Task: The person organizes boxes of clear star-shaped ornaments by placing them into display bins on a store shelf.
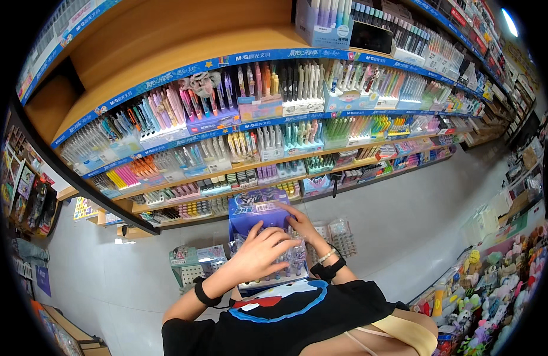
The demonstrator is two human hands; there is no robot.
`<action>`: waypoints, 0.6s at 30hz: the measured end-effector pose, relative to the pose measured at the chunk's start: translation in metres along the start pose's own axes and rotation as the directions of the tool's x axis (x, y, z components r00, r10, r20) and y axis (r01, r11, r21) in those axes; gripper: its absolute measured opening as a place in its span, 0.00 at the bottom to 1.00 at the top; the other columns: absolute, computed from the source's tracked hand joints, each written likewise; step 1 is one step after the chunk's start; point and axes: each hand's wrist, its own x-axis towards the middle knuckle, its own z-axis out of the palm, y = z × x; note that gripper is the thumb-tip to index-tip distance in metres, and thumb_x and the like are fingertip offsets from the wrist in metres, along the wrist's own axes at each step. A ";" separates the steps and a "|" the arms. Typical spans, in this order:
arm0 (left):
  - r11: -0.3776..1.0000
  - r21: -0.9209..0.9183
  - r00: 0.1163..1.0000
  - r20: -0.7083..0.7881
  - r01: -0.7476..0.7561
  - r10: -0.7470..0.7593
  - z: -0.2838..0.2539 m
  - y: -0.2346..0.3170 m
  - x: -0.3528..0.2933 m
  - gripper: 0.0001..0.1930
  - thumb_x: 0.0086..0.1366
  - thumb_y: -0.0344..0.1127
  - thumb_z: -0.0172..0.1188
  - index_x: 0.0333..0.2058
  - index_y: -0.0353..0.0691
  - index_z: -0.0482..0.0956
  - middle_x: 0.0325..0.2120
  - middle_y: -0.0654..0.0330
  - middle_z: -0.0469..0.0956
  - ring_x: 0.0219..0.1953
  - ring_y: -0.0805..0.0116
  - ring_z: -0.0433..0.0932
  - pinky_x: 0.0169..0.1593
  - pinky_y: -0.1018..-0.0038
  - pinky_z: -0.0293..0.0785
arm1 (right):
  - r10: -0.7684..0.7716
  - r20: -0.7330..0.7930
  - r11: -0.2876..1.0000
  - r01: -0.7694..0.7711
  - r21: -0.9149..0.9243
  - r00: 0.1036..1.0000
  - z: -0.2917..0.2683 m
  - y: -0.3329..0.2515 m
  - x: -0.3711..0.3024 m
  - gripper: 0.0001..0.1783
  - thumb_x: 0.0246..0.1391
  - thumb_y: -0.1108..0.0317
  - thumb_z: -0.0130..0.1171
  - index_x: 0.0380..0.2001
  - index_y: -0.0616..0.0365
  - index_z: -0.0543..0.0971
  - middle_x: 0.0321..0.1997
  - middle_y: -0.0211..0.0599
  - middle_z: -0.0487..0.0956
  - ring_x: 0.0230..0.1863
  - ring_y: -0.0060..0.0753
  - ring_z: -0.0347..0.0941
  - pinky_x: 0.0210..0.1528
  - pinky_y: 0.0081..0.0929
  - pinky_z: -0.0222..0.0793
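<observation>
A blue and purple display box of pens [257, 212] rests against my chest, its printed back card standing up and rows of clear pens in front. My left hand [259, 252] lies spread over the pens in the box, fingers apart and pressing on them. My right hand [302, 225] reaches in from the right side, its fingertips on the pens near the box's top right edge. Both wrists wear black bands; the right also has a bead bracelet [326, 256].
Tiered wooden shelves [185, 59] with blue edge strips hold many pen boxes ahead. Small clear packs [339, 234] and a green carton [191, 264] sit on the grey floor below. Plush toys [499, 279] fill a rack on the right.
</observation>
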 end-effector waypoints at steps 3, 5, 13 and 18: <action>0.999 -0.017 0.999 0.030 -0.032 0.032 0.018 -0.010 0.001 0.24 0.58 0.43 0.61 0.54 0.53 0.70 0.45 0.61 0.71 0.55 0.60 0.66 0.63 0.50 0.52 | -0.033 -0.006 0.999 0.033 -0.021 0.999 -0.001 -0.001 -0.003 0.30 0.54 0.83 0.39 0.61 0.57 0.66 0.66 0.39 0.64 0.68 0.34 0.56 0.68 0.28 0.50; 0.999 -0.025 0.998 0.042 -0.039 0.040 0.020 -0.010 0.000 0.23 0.58 0.43 0.61 0.53 0.52 0.70 0.44 0.60 0.71 0.54 0.60 0.67 0.62 0.51 0.53 | -0.052 -0.009 0.998 0.052 -0.035 0.999 -0.001 0.000 -0.004 0.30 0.54 0.83 0.39 0.61 0.58 0.66 0.66 0.39 0.64 0.68 0.35 0.56 0.68 0.29 0.49; 0.999 0.010 0.996 -0.081 0.032 -0.032 0.012 0.009 0.014 0.26 0.57 0.49 0.62 0.52 0.45 0.69 0.40 0.57 0.73 0.47 0.58 0.69 0.51 0.61 0.59 | -0.056 -0.004 0.998 0.056 0.019 0.998 -0.005 0.007 0.001 0.29 0.53 0.82 0.39 0.60 0.59 0.67 0.65 0.39 0.66 0.68 0.35 0.57 0.68 0.28 0.49; 0.989 0.132 0.984 -0.171 0.067 -0.044 0.025 0.005 0.020 0.26 0.55 0.50 0.64 0.49 0.45 0.70 0.38 0.57 0.72 0.45 0.58 0.68 0.49 0.63 0.59 | -0.008 -0.005 0.998 0.008 0.062 1.000 -0.003 0.006 0.007 0.30 0.52 0.83 0.39 0.60 0.59 0.67 0.65 0.39 0.66 0.67 0.35 0.58 0.68 0.28 0.49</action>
